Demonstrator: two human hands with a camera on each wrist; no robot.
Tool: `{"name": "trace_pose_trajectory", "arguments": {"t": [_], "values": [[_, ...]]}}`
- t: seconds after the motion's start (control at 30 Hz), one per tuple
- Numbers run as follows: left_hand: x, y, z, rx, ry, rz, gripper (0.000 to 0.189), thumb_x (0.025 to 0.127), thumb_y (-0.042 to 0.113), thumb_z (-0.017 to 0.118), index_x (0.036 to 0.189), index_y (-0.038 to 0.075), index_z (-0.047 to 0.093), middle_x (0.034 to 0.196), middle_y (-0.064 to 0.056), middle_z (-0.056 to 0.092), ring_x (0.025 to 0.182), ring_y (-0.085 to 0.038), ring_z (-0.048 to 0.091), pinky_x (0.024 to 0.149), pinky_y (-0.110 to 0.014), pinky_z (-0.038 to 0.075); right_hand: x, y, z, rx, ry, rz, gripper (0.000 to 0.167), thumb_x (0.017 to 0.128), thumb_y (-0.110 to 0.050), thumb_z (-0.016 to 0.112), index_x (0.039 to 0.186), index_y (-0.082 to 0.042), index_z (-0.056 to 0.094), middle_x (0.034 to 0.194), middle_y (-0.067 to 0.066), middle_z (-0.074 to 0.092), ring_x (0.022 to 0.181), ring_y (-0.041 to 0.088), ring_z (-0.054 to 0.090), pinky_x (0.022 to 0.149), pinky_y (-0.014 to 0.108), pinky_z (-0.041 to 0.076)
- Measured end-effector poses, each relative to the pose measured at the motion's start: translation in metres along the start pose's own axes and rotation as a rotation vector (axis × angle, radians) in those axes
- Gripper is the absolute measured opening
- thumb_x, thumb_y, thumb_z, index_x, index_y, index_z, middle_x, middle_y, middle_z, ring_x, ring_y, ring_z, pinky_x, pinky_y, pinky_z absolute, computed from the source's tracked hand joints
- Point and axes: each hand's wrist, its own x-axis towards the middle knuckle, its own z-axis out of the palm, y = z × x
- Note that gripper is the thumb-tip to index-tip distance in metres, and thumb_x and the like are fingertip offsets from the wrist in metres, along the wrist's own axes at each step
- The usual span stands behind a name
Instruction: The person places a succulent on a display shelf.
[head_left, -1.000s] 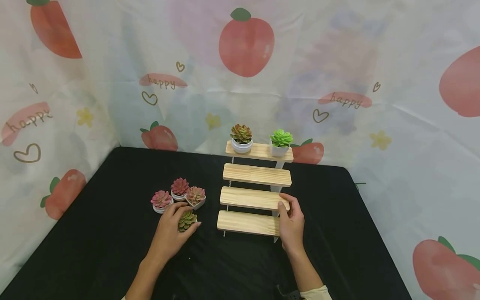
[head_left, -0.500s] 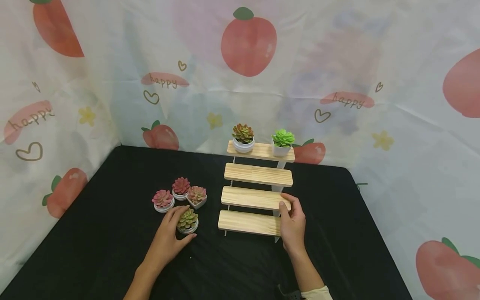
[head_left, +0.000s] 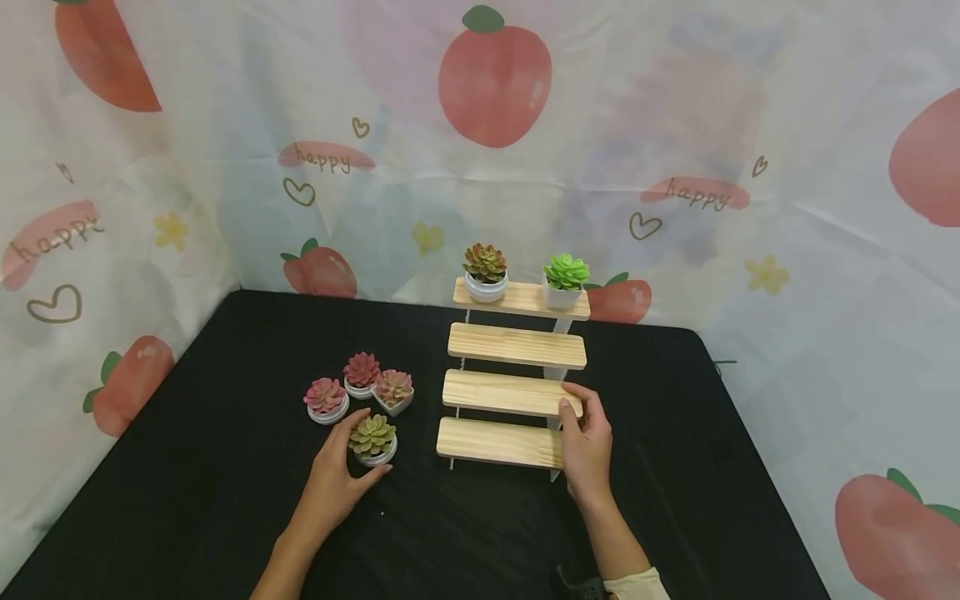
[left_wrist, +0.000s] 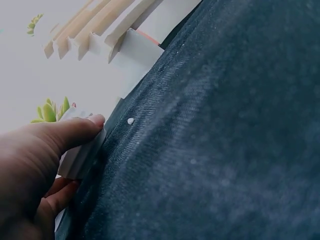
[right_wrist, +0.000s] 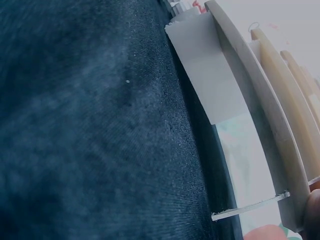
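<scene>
Over the head view, the left hand (head_left: pixel 333 471) has thumb and fingers curved round the olive succulent (head_left: pixel 372 435) in its white pot, low on the black desk (head_left: pixel 712 492). Three pink succulents (head_left: pixel 362 372) stand just behind. The right hand (head_left: pixel 588 446) grips the wooden rack (head_left: pixel 498 346) at its right side. A rusty succulent (head_left: pixel 485 265) and a bright green succulent (head_left: pixel 566 273) already sit on the top board; I'd judge that a third done, four pots left below.

In the left wrist view, the thumb presses the pot's near side, fingers opposite.

The right wrist view catches boards and barely a fingertip; that grip I can't judge from there.
</scene>
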Motion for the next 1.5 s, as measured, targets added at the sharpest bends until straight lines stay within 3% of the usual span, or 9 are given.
{"name": "trace_pose_trajectory", "arguments": {"t": [0.27, 0.5, 0.73, 1.2, 1.5], "values": [[0.001, 0.001, 0.001, 0.008, -0.014, -0.014, 0.093, 0.072, 0.005, 0.096, 0.15, 0.01, 0.045, 0.147, -0.018, 0.052, 0.134, -0.038, 0.051, 0.108, -0.059, 0.041, 0.0, -0.001, -0.002, -0.001, 0.005, -0.01, 0.026, 0.104, 0.003, 0.054, 0.128, 0.007, 0.063, 0.125, 0.021, 0.064, 0.087, 0.023, 0.056, 0.068, 0.028, 0.048], [0.002, 0.002, 0.002, 0.01, -0.007, 0.005, 0.093, 0.071, 0.004, 0.096, 0.149, 0.009, 0.046, 0.146, -0.018, 0.052, 0.132, -0.038, 0.052, 0.107, -0.06, 0.042, 0.001, -0.002, -0.002, 0.009, 0.002, -0.007, 0.026, 0.104, 0.004, 0.054, 0.129, 0.007, 0.062, 0.127, 0.021, 0.063, 0.094, 0.022, 0.057, 0.073, 0.03, 0.048], [0.002, 0.007, -0.001, 0.006, 0.018, 0.035, 0.093, 0.069, 0.004, 0.097, 0.148, 0.01, 0.048, 0.144, -0.016, 0.055, 0.13, -0.033, 0.055, 0.105, -0.056, 0.044, 0.001, -0.002, -0.002, 0.003, 0.0, 0.004, 0.026, 0.104, 0.004, 0.054, 0.128, 0.007, 0.063, 0.124, 0.02, 0.064, 0.089, 0.021, 0.056, 0.07, 0.031, 0.048], [0.017, 0.037, -0.015, -0.057, 0.033, 0.089, 0.094, 0.069, 0.007, 0.098, 0.15, 0.01, 0.049, 0.142, -0.012, 0.06, 0.127, -0.027, 0.059, 0.102, -0.052, 0.047, 0.001, -0.002, -0.002, 0.004, -0.004, -0.005, 0.026, 0.104, 0.004, 0.054, 0.128, 0.006, 0.063, 0.126, 0.02, 0.063, 0.091, 0.022, 0.056, 0.071, 0.031, 0.048], [0.032, 0.057, -0.027, -0.145, 0.06, 0.147, 0.093, 0.069, 0.006, 0.098, 0.149, 0.012, 0.052, 0.137, -0.01, 0.064, 0.12, -0.024, 0.063, 0.091, -0.045, 0.056, 0.0, 0.0, -0.002, 0.008, -0.002, -0.002, 0.026, 0.104, 0.003, 0.054, 0.128, 0.006, 0.063, 0.122, 0.019, 0.063, 0.088, 0.027, 0.055, 0.068, 0.024, 0.045]]}}
